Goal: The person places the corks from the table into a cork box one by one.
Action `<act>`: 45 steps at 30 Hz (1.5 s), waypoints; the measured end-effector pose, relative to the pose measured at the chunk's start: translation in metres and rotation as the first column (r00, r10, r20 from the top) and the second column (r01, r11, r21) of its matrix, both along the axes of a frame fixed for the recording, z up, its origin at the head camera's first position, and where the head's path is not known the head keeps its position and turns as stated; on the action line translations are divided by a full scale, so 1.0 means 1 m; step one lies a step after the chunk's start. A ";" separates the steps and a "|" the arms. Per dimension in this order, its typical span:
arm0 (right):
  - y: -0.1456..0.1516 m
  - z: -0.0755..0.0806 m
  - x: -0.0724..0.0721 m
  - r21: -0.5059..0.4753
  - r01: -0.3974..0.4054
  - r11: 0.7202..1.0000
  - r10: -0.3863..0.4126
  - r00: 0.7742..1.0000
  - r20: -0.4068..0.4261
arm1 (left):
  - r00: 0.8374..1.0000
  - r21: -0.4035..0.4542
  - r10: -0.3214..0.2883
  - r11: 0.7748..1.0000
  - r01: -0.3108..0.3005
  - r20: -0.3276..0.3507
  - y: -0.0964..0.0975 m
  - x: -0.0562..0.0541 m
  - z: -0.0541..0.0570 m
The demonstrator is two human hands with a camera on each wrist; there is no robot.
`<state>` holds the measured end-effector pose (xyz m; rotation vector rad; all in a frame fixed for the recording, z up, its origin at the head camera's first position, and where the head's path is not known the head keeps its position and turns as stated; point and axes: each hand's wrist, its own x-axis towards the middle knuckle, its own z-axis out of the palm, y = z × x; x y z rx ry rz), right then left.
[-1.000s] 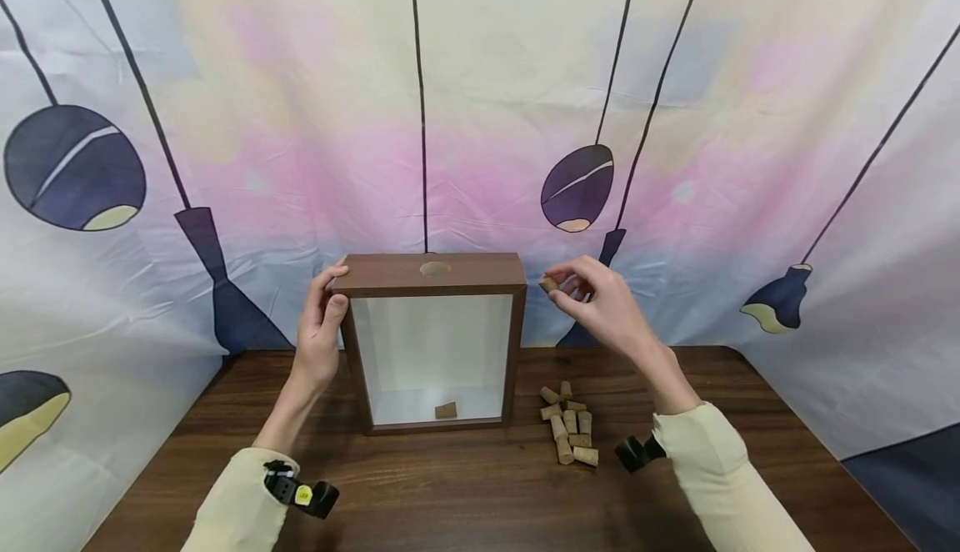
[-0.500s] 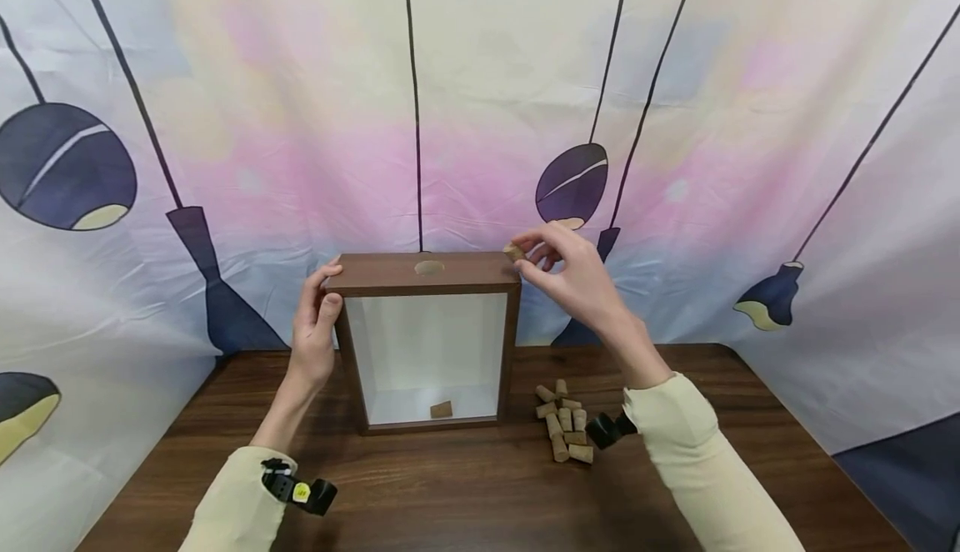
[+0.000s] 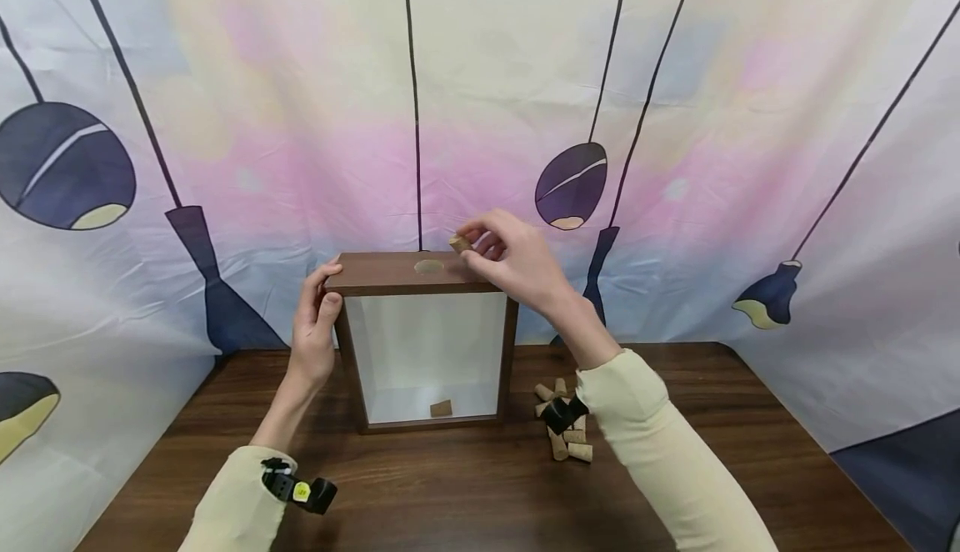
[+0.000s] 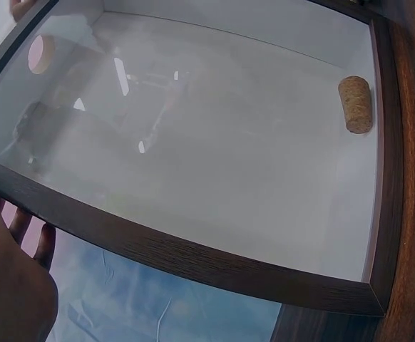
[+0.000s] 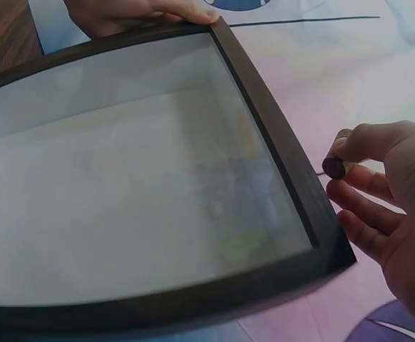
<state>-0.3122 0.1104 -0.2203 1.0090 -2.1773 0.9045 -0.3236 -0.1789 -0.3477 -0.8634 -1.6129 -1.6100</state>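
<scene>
Cork (image 3: pixel 460 243): held just above box (image 3: pixel 382 268), near round hole (image 3: pixel 430 267) | handling: probably light, firm, slightly yielding, non-slip; take by sides | right hand (image 3: pixel 517 260): pinching cork | left hand (image 3: pixel 315 327): clamped on box's upper left side

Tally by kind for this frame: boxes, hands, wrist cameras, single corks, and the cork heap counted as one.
Box: 1
Left hand, right hand: 2 hands
Wrist cameras: 2
Held cork, boxed cork: 2 single corks
Cork heap, partly hidden: 1
Total: 8
</scene>
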 end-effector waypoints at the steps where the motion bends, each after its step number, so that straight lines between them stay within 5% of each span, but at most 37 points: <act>1: -0.003 0.000 -0.001 0.007 0.001 1.000 -0.001 1.000 0.005 | 1.000 0.000 -0.003 1.000 0.003 0.000 0.000 0.000 0.000; 25: -0.040 0.001 -0.010 0.132 0.051 0.990 -0.066 0.991 0.114 | 1.000 -0.008 0.008 1.000 -0.008 0.016 0.000 -0.003 -0.002; 45: 0.005 0.000 0.001 -0.003 0.077 0.997 -0.077 0.994 0.078 | 1.000 -0.007 -0.002 1.000 0.002 -0.010 -0.001 -0.005 -0.001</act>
